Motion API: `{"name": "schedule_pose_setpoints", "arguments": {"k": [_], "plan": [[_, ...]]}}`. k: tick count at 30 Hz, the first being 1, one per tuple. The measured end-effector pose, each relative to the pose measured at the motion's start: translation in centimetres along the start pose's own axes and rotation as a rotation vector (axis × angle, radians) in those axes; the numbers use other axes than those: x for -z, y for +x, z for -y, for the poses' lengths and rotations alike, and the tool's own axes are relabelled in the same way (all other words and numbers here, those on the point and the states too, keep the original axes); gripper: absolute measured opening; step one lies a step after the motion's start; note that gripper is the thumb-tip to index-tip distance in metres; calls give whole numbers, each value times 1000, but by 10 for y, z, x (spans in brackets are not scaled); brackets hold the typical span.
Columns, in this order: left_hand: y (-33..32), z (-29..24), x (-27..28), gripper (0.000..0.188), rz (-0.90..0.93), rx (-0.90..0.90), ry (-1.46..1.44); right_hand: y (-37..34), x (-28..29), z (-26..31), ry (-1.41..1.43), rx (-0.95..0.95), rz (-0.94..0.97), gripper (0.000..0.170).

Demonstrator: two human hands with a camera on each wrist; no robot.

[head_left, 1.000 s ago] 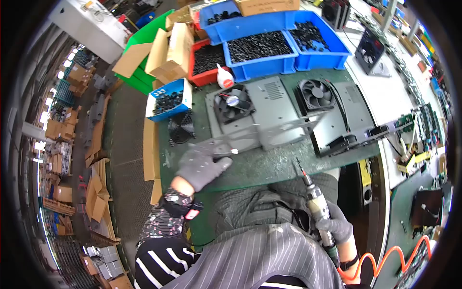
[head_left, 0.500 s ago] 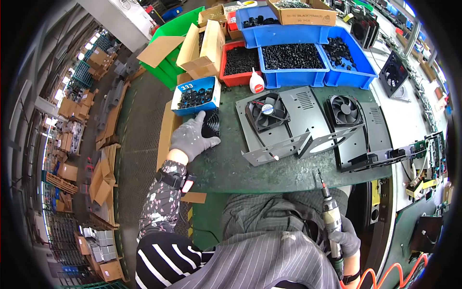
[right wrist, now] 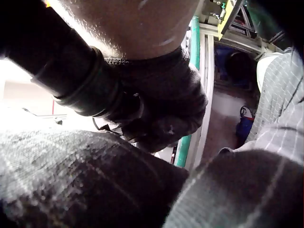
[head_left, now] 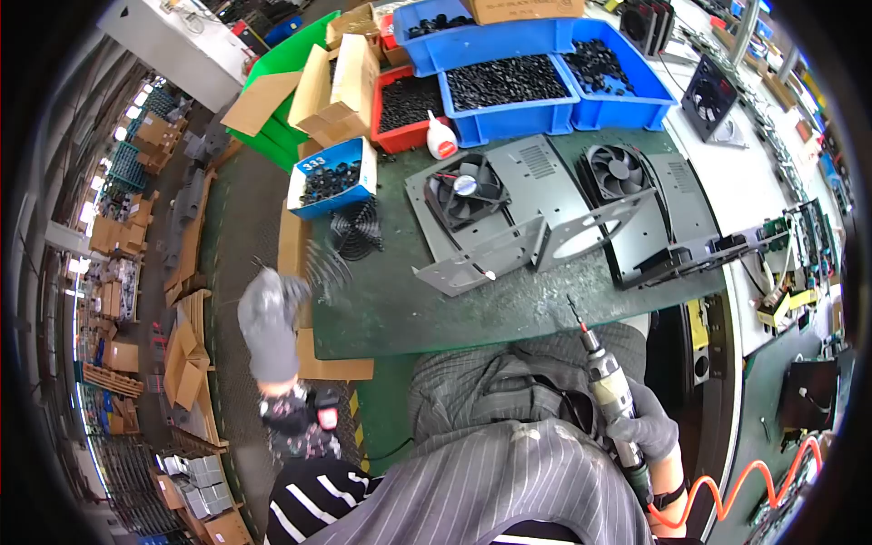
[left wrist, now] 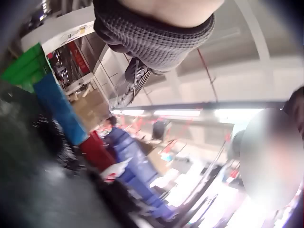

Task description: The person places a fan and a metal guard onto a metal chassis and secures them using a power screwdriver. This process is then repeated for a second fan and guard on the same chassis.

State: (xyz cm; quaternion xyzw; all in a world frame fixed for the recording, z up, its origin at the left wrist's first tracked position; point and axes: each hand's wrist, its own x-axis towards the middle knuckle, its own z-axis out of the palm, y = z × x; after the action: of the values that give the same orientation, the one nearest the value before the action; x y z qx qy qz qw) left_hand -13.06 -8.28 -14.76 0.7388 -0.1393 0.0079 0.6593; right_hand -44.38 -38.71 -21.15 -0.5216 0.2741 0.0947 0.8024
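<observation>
My left hand (head_left: pixel 271 322), in a grey glove and blurred, is off the table's left edge in the head view. It grips a black wire fan guard (head_left: pixel 329 272); its wire rings also show beyond the glove in the left wrist view. Another fan guard (head_left: pixel 357 227) lies on the green table. Low at the right, my gloved right hand (head_left: pixel 649 424) holds a power screwdriver (head_left: pixel 610 386), its bit pointing up toward the table edge. A grey metal panel (head_left: pixel 531 195) carries a black fan (head_left: pixel 466 188); beside it is a second panel (head_left: pixel 695 204) with a fan (head_left: pixel 616 171).
A box marked 333 (head_left: pixel 341 206) with black parts stands at the table's left. Behind are a red bin (head_left: pixel 413 143), a blue bin (head_left: pixel 513 127) and a white bottle (head_left: pixel 441 142). An orange coiled hose (head_left: pixel 754 481) runs from the screwdriver. Cardboard (head_left: pixel 336 368) lines the left edge.
My left hand went from near the panel to the fan guards below the 333 box, then drew back left with one guard. My right hand keeps its hold on the screwdriver.
</observation>
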Motion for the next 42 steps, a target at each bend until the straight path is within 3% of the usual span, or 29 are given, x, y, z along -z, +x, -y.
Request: {"name": "schedule_pose_setpoints", "arguments": {"k": [1, 3, 5, 6, 7, 10, 16, 20, 22, 23, 25, 26, 30, 32, 37, 42], "plan": [[-14, -6, 7, 32, 266, 43, 41, 1, 0, -2, 2, 23, 10, 72], [-52, -32, -35, 31, 247, 158, 61, 1, -3, -1, 7, 31, 5, 71], [-60, -20, -58, 29, 483, 235, -54, -2, -8, 4, 79, 77, 53, 67], [-58, -15, -67, 27, 562, 183, 109, -6, -4, 8, 54, 41, 113, 65], [-57, -7, -79, 27, 588, 189, 93, -7, -2, 5, 80, 52, 145, 64], [-61, 1, -121, 23, 489, -230, 332, -20, -5, 16, 110, 63, 170, 73], [-61, -16, -163, 22, 543, -457, 444, -33, 1, 16, 141, 59, 151, 78], [-61, -19, -173, 24, 554, -485, 438, -32, 9, 10, 130, 99, 152, 76], [-60, -16, -174, 24, 617, -652, 527, -31, 12, 9, 143, 96, 150, 76], [-59, -18, -174, 24, 620, -651, 530, -30, 14, 9, 146, 95, 166, 74], [-57, -25, -175, 24, 740, -918, 653, -27, 17, 9, 149, 94, 181, 73], [-55, -22, -175, 26, 725, -951, 657, -26, 18, 9, 160, 95, 181, 71], [-49, -21, -178, 21, 800, -876, 773, -21, 16, 24, 305, 120, 144, 66], [-54, -14, -187, 23, 757, -680, 769, -16, 21, 30, 297, 138, 125, 67], [-52, -15, -200, 16, 613, -689, 678, -4, 25, 47, 274, 180, 40, 68], [-46, -14, -202, 16, 680, -599, 736, 7, 19, 55, 195, 185, -76, 81]]}}
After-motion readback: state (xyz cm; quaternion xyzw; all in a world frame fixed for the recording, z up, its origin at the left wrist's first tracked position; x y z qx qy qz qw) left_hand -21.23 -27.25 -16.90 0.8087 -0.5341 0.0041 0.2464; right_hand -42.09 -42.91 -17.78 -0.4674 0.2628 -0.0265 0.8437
